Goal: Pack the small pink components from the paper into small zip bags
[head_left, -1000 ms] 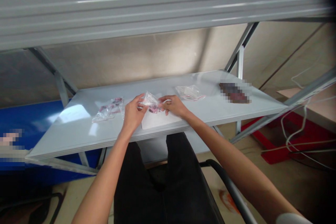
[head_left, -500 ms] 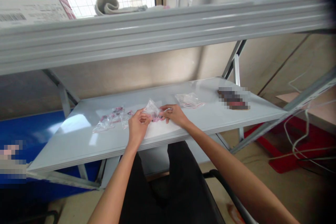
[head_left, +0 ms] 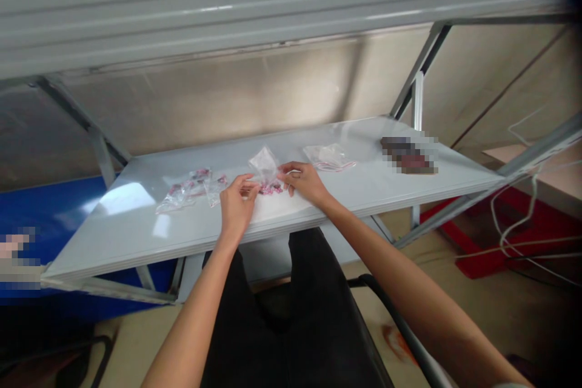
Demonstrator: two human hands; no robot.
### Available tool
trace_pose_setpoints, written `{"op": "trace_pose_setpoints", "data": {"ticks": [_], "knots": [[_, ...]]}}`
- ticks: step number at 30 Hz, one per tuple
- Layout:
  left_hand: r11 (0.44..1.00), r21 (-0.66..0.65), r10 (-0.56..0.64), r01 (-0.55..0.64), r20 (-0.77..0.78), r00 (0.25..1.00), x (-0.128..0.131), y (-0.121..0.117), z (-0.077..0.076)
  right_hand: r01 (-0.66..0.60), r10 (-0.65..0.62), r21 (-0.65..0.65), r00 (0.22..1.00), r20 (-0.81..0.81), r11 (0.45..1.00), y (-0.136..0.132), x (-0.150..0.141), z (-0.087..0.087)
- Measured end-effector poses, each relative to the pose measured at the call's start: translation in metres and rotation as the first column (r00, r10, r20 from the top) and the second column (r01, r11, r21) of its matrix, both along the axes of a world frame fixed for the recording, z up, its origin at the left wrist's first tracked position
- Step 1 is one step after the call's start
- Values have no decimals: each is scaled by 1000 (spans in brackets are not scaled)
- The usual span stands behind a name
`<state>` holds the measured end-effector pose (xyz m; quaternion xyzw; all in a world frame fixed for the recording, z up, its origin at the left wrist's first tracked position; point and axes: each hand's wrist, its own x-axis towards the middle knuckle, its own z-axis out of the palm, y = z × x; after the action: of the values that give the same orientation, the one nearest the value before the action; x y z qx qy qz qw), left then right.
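The right hand (head_left: 305, 182) pinches a clear plastic bag (head_left: 264, 161) at a desk (head_left: 373, 182), pink pieces (head_left: 272, 189) at its near end. The left hand (head_left: 236, 203) curls alongside — its grip unclear

Clear bag (head_left: 264, 161) between left hand (head_left: 237, 201), right hand (head_left: 307, 185)

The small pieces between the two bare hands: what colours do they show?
The small pieces are pink with some dark parts; head view.

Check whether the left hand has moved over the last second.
Yes: the left hand has shifted slightly rightward, judged against the grey table.
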<state>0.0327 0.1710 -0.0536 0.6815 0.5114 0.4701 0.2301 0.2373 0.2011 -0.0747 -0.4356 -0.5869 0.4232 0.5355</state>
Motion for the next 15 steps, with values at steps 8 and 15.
{"op": "trace_pose_setpoints", "data": {"ticks": [8,15], "knots": [[998,66,33,-14,-303,952,-22,-25,0,293,-295,30,952,81,956,15,47,8],[994,105,39,6,-420,907,-30,-25,4,578,-582,190,629,515,793,13,106,27]]}}
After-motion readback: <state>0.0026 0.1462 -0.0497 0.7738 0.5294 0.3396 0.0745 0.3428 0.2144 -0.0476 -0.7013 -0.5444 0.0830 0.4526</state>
